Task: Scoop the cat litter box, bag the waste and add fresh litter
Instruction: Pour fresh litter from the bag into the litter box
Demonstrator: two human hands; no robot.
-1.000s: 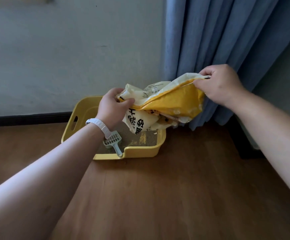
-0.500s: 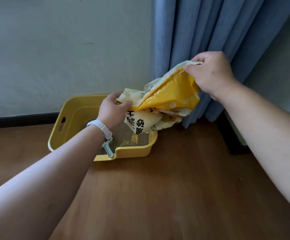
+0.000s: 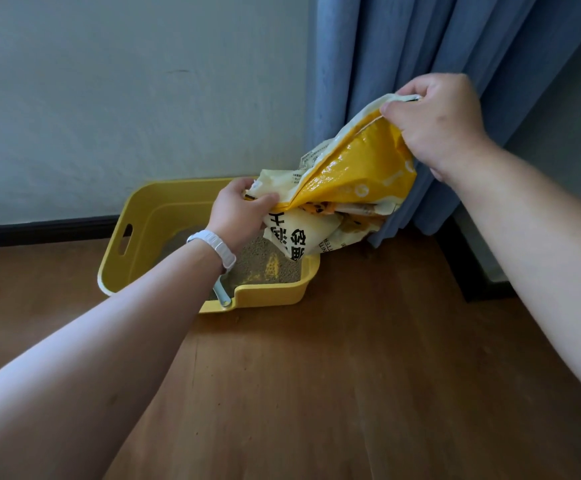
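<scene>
A yellow and cream litter bag (image 3: 354,178) hangs tilted over the right end of the yellow litter box (image 3: 150,216), mouth end down. My right hand (image 3: 434,123) grips the bag's raised bottom corner, high against the curtain. My left hand (image 3: 238,211) grips the bag's lower end just above the box. Grey litter (image 3: 257,261) lies in the box with a small heap of yellow grains (image 3: 272,265) under the bag. A pale scoop's handle (image 3: 222,295) pokes out from under my left wrist, resting on the box's front rim.
The box stands on a wooden floor (image 3: 351,375) against a white wall (image 3: 126,98) with a dark skirting board. A blue curtain (image 3: 420,46) hangs right behind the bag. A dark base (image 3: 469,271) stands at the right.
My right hand has lifted the bag's bottom end higher, so the bag tilts more steeply. Yellow grains have gathered on the grey litter. The left hand stays at the lower end.
</scene>
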